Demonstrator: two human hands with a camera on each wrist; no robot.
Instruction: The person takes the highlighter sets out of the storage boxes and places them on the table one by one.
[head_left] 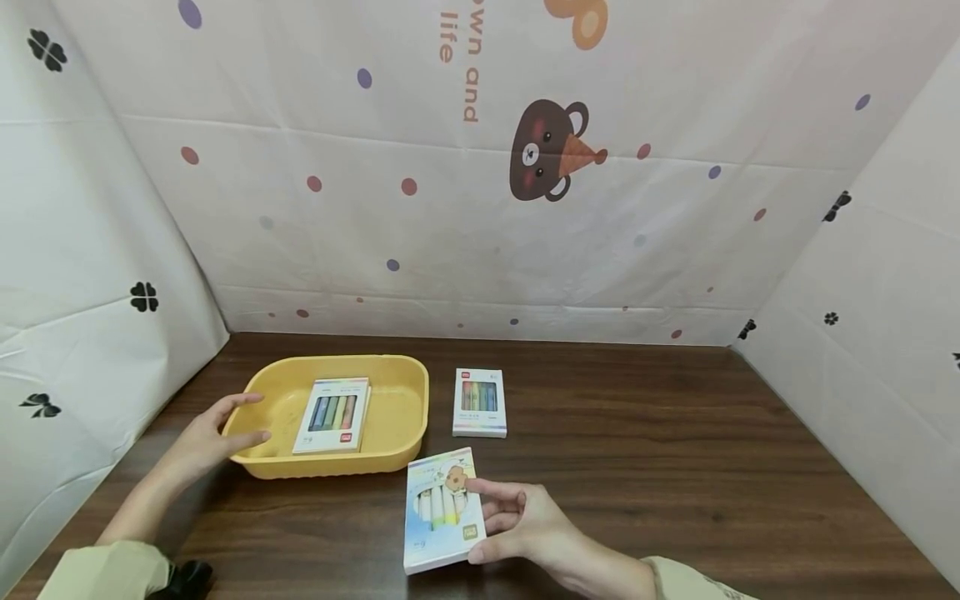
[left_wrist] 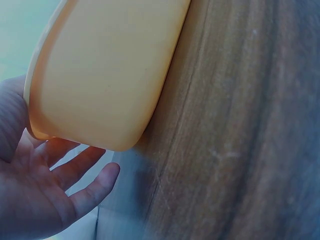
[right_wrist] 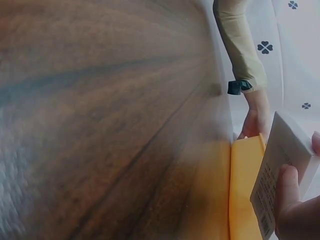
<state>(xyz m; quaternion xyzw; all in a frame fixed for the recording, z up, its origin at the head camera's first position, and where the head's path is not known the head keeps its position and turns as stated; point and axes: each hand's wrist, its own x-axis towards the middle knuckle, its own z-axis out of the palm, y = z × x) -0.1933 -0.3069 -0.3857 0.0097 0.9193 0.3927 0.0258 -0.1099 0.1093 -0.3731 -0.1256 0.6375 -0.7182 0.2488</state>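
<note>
My right hand (head_left: 536, 525) grips a blue-and-white box of markers (head_left: 442, 512) by its right edge, with a bear picture and a window on its front. In the right wrist view, the box (right_wrist: 285, 165) shows its printed back, held between thumb and fingers. At the left end of a yellow plastic tray (head_left: 393, 408), my left hand (head_left: 206, 437) holds the rim, two digits reaching over it and other fingers outside under the wall (left_wrist: 110, 100). A white box of coloured sticks (head_left: 333, 415) lies inside the tray, tilted slightly.
A similar white box (head_left: 480, 403) with a window of coloured sticks lies on the brown wooden table (head_left: 637, 442), right of the tray. Patterned white cloth (head_left: 420, 233) walls in the back and both sides. A black band (head_left: 187, 579) is on the left wrist.
</note>
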